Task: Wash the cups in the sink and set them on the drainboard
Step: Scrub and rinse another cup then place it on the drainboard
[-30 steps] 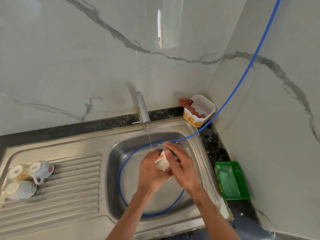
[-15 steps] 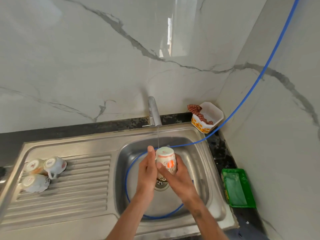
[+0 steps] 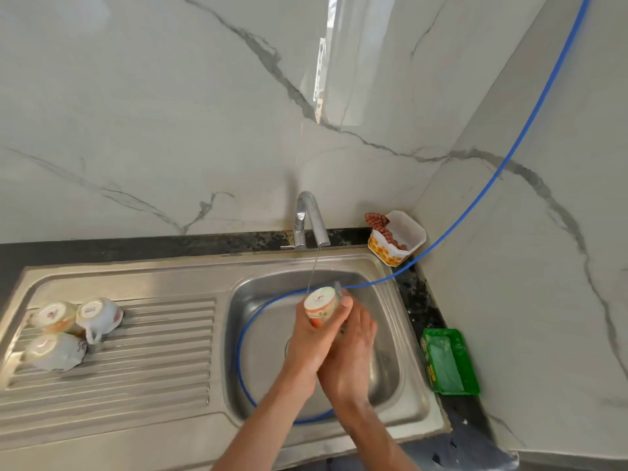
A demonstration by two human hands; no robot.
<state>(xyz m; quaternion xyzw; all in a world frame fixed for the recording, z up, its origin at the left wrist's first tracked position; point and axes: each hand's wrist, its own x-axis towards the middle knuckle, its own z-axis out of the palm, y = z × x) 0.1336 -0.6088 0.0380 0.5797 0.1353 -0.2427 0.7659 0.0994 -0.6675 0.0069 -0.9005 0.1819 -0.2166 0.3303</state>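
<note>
Apparently both hands [image 3: 334,338] grip one cup [image 3: 321,305]; three cups [image 3: 66,329] drain.

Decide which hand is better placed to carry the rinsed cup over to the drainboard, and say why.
Left, probably. The left hand wraps the upturned cup on the side nearer the drainboard, where three cups already rest. The right hand sits on the far side and would have to cross over.

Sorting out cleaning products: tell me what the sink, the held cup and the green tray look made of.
Sink: brushed stainless steel, grey metallic sheen, pressed ribs.
Cup: probably glazed ceramic, glossy white, orange print, stamped base.
Green tray: likely plastic, translucent and shiny.
</note>
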